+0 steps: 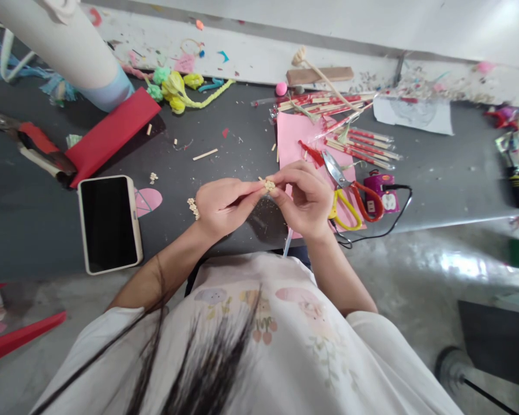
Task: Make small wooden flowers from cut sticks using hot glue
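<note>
Between my fingertips, just above the dark table point(173, 230), is a small cluster of pale wooden bits point(269, 185). My left hand point(227, 204) pinches its left side with thumb and forefinger. From the right, my right hand point(305, 199) grips the same cluster between thumb and fingers. Beside my left wrist lies a little heap of similar pale pieces point(193, 208), partly hidden by the hand. Another few bits point(153, 178) sit farther left, and a thin wooden stick point(205, 154) lies beyond my left hand.
Right of my hands are scissors point(346, 202) with yellow and red handles, pink paper point(292, 138), wrapped sticks point(363, 144) and a purple box point(383, 193) with a black cable. Leftward lie a phone point(110, 225), a red box point(112, 135) and pliers point(32, 144).
</note>
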`<state>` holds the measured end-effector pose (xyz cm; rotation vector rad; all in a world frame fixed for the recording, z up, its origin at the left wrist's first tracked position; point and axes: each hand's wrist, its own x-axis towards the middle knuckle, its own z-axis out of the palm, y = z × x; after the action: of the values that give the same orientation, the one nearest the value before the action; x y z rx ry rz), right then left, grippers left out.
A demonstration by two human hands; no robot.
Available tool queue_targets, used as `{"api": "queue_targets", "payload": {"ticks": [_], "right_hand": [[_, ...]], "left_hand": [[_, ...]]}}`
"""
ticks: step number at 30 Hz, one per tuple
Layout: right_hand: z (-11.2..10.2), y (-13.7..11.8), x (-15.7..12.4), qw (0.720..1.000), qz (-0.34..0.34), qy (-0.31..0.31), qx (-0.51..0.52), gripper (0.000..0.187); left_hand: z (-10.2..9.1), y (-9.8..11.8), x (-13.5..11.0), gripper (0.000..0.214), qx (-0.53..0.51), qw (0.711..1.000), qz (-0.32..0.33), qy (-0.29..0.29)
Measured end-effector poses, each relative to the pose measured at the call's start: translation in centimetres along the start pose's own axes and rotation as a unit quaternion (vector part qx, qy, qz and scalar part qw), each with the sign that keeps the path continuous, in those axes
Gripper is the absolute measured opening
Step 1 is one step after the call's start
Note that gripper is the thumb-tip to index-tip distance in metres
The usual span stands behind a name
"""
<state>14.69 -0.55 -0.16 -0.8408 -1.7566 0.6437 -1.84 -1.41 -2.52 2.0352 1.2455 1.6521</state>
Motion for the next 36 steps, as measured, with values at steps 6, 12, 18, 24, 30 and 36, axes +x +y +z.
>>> {"api": "queue_targets", "payload": {"ticks": [6,12,18,24,30,36], "right_hand": [[-0.2,0.4,-0.2,0.999,0.024,-0.002,0.024,0.011],[-0.6,0.5,-0.2,1.0,0.025,-0.003,0.002,0.015],[-0.7,0.2,-0.2,0.999,0.015,-0.021,-0.023,0.015],[-0.7,0.1,-0.5,0.998,0.031,-0.034,-0.049,0.011],[-1.0,0.7,-0.9,0.998,0.049,-0.024,-0.015,0.011],[-1.2,0.8,-1.1,0.993,0.09,0.01,0.073,0.01]], "left_hand": [[0.3,0.4,0.4,0.013,-0.05,0.999,-0.003,0.008],[0.3,0.5,0.5,0.013,-0.088,0.996,-0.034,-0.004],[0.5,0.1,0.3,0.021,-0.169,0.971,-0.168,-0.028],[0.6,0.1,0.6,0.022,-0.195,0.961,-0.195,-0.021],[0.8,-0.4,1.1,0.03,-0.192,0.95,-0.246,-0.003],[1.0,-1.4,1.0,0.033,-0.284,0.907,-0.31,0.007]]}}
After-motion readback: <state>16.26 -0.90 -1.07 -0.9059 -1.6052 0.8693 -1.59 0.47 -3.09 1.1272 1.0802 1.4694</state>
